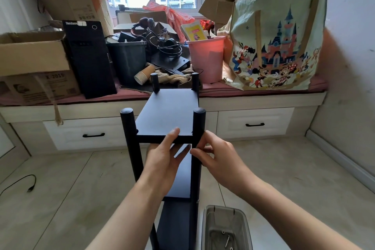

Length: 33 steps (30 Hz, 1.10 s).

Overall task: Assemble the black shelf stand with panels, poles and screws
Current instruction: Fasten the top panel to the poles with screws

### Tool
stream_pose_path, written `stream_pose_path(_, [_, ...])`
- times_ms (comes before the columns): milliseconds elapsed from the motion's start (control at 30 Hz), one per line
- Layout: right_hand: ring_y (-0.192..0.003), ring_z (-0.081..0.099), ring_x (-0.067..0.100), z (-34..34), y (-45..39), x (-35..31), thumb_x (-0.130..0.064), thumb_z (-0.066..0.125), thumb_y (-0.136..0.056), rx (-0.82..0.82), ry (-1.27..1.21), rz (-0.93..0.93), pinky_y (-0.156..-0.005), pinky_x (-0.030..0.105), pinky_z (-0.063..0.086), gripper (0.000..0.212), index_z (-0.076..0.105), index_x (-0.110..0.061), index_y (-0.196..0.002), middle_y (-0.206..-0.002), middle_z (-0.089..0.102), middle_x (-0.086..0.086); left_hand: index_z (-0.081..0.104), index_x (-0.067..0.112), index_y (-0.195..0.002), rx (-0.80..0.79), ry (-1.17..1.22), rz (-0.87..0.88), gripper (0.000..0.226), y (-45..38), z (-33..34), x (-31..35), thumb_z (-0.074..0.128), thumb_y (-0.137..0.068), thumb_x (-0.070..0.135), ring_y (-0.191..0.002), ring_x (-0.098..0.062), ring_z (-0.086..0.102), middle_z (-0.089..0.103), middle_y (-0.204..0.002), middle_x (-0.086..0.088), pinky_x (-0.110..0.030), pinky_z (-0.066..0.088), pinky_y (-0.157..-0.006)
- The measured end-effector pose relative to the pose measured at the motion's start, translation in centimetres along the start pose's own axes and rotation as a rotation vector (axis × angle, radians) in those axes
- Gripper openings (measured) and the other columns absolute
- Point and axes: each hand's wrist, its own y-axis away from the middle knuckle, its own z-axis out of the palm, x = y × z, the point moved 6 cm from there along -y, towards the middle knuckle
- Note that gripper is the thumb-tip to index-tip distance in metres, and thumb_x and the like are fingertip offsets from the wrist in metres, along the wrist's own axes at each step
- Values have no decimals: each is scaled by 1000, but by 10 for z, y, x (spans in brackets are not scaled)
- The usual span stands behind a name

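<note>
The black shelf stand stands upright on the floor in front of me. Its top panel [168,111] sits between the black poles, with the near left pole [129,140] and the near right pole [198,126] rising above it. A lower panel [181,180] shows beneath. My left hand [164,158] grips the top panel's front edge, thumb on top and fingers underneath. My right hand [213,154] has its fingers curled around the near right pole just below the top panel; whatever the fingertips pinch is hidden.
A clear plastic tray [226,227] holding a few screws sits on the floor at my lower right. A window bench with drawers [253,126] lies beyond, piled with boxes, a black computer tower [89,59], a pink bucket [207,59] and a printed bag [278,42]. A cable [30,184] lies at left.
</note>
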Motion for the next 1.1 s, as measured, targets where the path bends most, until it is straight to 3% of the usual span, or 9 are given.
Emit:
stream_pose_path(133, [-89,65,7,1,0,2,-20,65,-93,9,-8,-4,-89,36,53,11,57,-14,-89,-79,62,-12,64,0,-120,-32,-76,-16,34,5,10,-6,63,-91,19,-101,-23,73,75,-106,-14,-27,58,-75])
stream_pose_path(400, [-75,60,3,-2,-2,0,-22,68,-92,-43,-5,24,-73,26,49,17,57,-20,-79,-74,61,-12,62,-5,-125,-80,-107,-27,42,0,8,-6,61,-92,22,-107,-22,71,72,-116,-17,-25,58,-77])
stream_pose_path(467, [-79,60,2,-6,-1,-1,-26,70,-90,-101,-1,31,-77,27,48,18,60,-22,-75,-78,63,-12,62,-6,-126,-105,-113,-34,49,-1,8,-5,62,-88,26,-111,-23,69,71,-119,-18,-27,58,-80])
stream_pose_path(533, [-95,60,2,-14,3,-3,-30,74,-86,-113,22,25,-89,28,48,16,64,-23,-75,-94,65,-12,62,-7,-126,-127,-123,-45,53,-2,8,-5,62,-87,30,-114,-24,68,70,-121,-19,-30,57,-84])
stream_pose_path(600, [-102,57,6,-26,8,-4,-33,77,-82,-67,-14,54,-93,30,47,12,68,-29,-75,-101,60,-11,61,-8,-127,-135,-108,-52,56,-3,7,-6,63,-87,30,-115,-26,68,69,-123,-21,-31,58,-86])
stream_pose_path(733, [-77,66,13,-56,17,-10,-22,78,-82,63,-132,51,-75,25,54,5,74,-22,-79,-79,71,-2,62,-8,-126,-143,-90,-41,57,-3,7,-12,68,-80,26,-114,-29,68,69,-122,-21,-31,58,-93])
stream_pose_path(867, [-76,71,10,-68,26,-9,-9,79,-79,154,-211,37,-73,18,54,8,76,-16,-82,-77,75,-4,69,-2,-114,-142,-108,-5,43,-4,4,-16,72,-74,14,-110,-27,70,73,-112,-17,-38,50,-102])
stream_pose_path(1100, [-78,73,11,-66,32,-6,-6,82,-76,182,-261,39,-75,19,56,12,77,-12,-85,-80,77,-2,72,3,-106,-118,-121,-7,33,-5,3,-17,71,-74,14,-105,-24,71,76,-107,-12,-34,54,-97])
